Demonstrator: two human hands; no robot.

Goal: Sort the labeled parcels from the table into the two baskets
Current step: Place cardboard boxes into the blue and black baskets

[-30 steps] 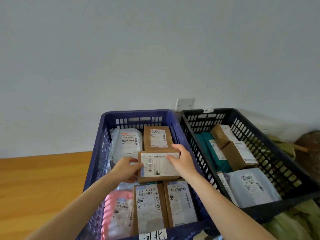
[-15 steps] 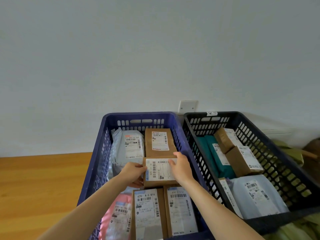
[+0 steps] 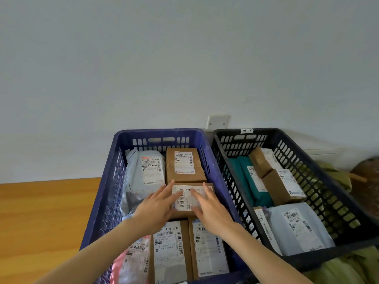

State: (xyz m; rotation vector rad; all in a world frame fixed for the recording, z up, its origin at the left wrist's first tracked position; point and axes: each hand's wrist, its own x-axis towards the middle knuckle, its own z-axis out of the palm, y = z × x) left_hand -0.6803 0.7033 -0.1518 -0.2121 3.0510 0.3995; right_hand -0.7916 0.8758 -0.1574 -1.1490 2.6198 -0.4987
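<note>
Small box (image 3: 185, 198), label up, lies flat in the middle of the blue basket (image 3: 158, 132). Left hand (image 3: 155, 208) at its left edge, right hand (image 3: 211, 206) at its right edge. Both hands have fingers straight and spread, tips over the label, nothing gripped; slight blur, so firm contact is unclear.

Brown box (image 3: 184, 165) just behind, grey bag (image 3: 143, 173) to the left, 2 long boxes (image 3: 170, 251) in front, pink bag (image 3: 133, 259) near corner.

Black basket (image 3: 287, 136) touches on the right, holding teal bags (image 3: 246, 177), more boxes and a pale bag (image 3: 297, 226). Wooden table (image 3: 41, 222) left.
</note>
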